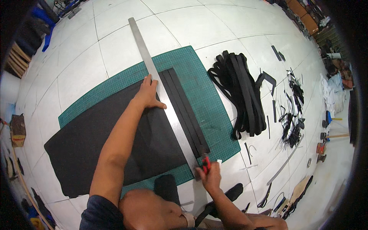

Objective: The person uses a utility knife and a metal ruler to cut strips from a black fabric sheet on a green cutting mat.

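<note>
My left hand (148, 94) presses flat on a long steel ruler (161, 88) that lies diagonally over a large black sheet (96, 138) on a green cutting mat (199, 88). My right hand (209, 177) grips a red-handled cutter (206, 163) at the near end of the ruler, its tip against the ruler's right edge. To the right of the ruler, on the mat, lie two or three cut black strips (188, 111).
A pile of long black strips (241, 96) lies on the white tiled floor right of the mat. Small black offcuts (291, 115), scissors (265, 197), hammers (333, 136) and other tools are scattered further right. Boxes and clutter stand along the left edge.
</note>
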`<state>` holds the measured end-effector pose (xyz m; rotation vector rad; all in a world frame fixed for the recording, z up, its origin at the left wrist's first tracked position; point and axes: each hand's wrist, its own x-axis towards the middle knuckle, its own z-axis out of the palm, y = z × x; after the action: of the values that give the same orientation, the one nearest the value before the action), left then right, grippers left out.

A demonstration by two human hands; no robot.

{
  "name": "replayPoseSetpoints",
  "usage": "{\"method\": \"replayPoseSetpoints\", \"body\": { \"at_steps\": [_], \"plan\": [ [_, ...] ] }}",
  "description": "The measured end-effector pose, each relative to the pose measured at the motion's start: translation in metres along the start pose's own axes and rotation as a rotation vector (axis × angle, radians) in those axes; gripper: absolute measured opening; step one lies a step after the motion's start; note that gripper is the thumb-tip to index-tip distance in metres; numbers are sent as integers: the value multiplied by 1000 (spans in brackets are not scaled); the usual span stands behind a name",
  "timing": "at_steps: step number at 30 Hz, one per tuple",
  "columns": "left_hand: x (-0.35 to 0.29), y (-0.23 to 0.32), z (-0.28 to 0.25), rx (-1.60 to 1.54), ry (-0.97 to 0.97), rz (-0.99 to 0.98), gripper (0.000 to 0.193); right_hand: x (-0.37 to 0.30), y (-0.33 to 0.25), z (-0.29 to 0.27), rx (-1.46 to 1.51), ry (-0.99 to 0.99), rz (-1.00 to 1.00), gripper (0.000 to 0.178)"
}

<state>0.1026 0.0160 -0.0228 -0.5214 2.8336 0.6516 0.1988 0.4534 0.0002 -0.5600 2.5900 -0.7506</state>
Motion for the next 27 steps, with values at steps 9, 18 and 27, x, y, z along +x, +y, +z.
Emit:
{"method": "replayPoseSetpoints", "body": {
  "at_steps": [9, 18, 27],
  "plan": [
    [-7, 16, -5, 144, -20, -63, 139, 12, 45, -25, 41, 170, 327, 43],
    [-10, 6, -7, 110, -81, -116, 147, 151, -52, -46, 380, 241, 41, 59],
    [-7, 11, -3, 54, -39, -97, 146, 318, -157, 28, 463, -47, -126, 36]
  ]
}}
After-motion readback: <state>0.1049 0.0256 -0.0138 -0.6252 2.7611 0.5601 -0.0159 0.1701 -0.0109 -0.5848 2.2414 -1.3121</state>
